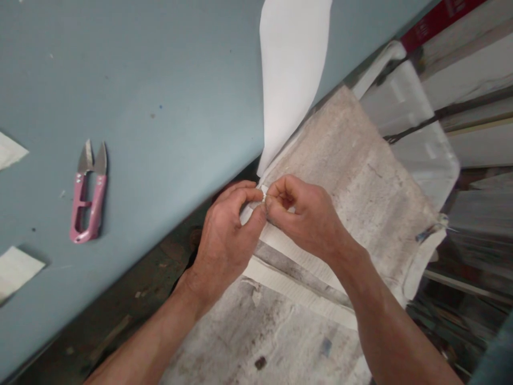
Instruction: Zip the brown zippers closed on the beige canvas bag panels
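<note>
My left hand (pixel 230 224) is closed in a pinch, thumb and forefinger on a small white piece (pixel 264 190). It looks like a bit of cloth or paper, too small and covered to name. Facing it, my right hand (pixel 302 214) also pinches, its fingertips meeting those of the left at that piece; whatever lies inside the right pinch is hidden. Both hands are over a stained greyish cloth (pixel 352 155) by the table edge. A long white curved piece (pixel 294 59) runs from the table down to just above my fingers. Cream strips (pixel 296 289) lie on the cloth below my hands.
Pink-handled thread snips (pixel 88 198) lie on the blue-grey table (pixel 172 69), blades apart. Two pale scraps, one a cream piece (pixel 18 272), sit at its left edge. A translucent plastic container (pixel 417 117) stands at the right, with stacked material behind.
</note>
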